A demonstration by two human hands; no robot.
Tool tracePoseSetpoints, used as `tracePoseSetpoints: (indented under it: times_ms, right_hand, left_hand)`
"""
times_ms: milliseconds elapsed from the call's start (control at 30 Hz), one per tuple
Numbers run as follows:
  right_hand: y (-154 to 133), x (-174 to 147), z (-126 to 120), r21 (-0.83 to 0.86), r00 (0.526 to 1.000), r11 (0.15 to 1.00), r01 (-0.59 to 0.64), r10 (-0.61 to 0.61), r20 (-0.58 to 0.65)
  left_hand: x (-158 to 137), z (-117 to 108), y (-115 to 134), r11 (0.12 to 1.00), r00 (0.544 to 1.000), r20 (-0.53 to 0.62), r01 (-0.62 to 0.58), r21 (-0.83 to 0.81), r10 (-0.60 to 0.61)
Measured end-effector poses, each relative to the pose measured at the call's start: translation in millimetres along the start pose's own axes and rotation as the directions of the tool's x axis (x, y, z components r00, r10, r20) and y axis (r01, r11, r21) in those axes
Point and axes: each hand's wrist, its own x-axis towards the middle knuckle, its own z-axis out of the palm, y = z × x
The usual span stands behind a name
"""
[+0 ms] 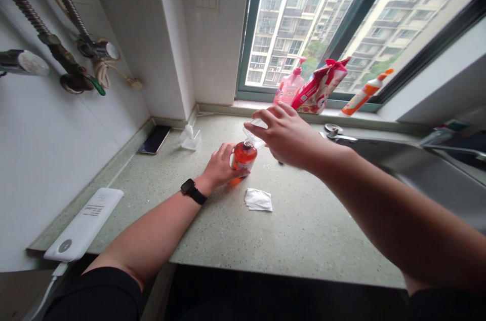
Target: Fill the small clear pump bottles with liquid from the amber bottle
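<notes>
My left hand is wrapped round a bottle of orange-red liquid, which stands on the speckled countertop. The bottle's mouth is uncapped. Above it, my right hand grips a clear plastic container, tilted with its lower end at the bottle's neck. Whether the two touch, I cannot tell. My fingers hide part of the container, and any liquid in it does not show. On the counter in front of the bottle lies a folded white tissue. A small clear bottle with a white pump top stands to the left.
A phone and a white power bank with a cable lie at the left. On the windowsill are a pink pump bottle, a red bag and an orange-white bottle. The metal sink is at the right.
</notes>
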Motion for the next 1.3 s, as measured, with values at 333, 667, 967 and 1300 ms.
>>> tracePoseSetpoints:
  times_ms: [333, 667, 967, 1300]
  right_hand:
    - [-1.6, 3.1, -3.5, 0.014, 1.0, 1.0, -0.01, 0.01, -0.012]
    - [-0.8, 5.4, -6.4, 0.016, 1.0, 1.0, 0.016, -0.016, -0.02]
    - [0.1, 6.7, -3.7, 0.039, 0.999, 0.999, 0.036, -0.034, -0.04]
    - [2.1, 8.1, -2.2, 0.036, 0.996, 0.997, 0.071, -0.069, -0.061]
  left_hand:
    - [1.2, -2.5, 5.2, 1.0, 1.0, -0.023, 0.004, -0.005, -0.004]
    - [1.3, -2.0, 4.8, 0.998, 0.985, -0.16, -0.059, 0.009, 0.059]
    - [0.5, -4.3, 8.0, 0.995, 0.978, -0.192, -0.086, -0.041, 0.077]
    - [0.4, -1.3, 2.3, 0.997, 0.995, -0.095, -0.01, -0.082, 0.002]
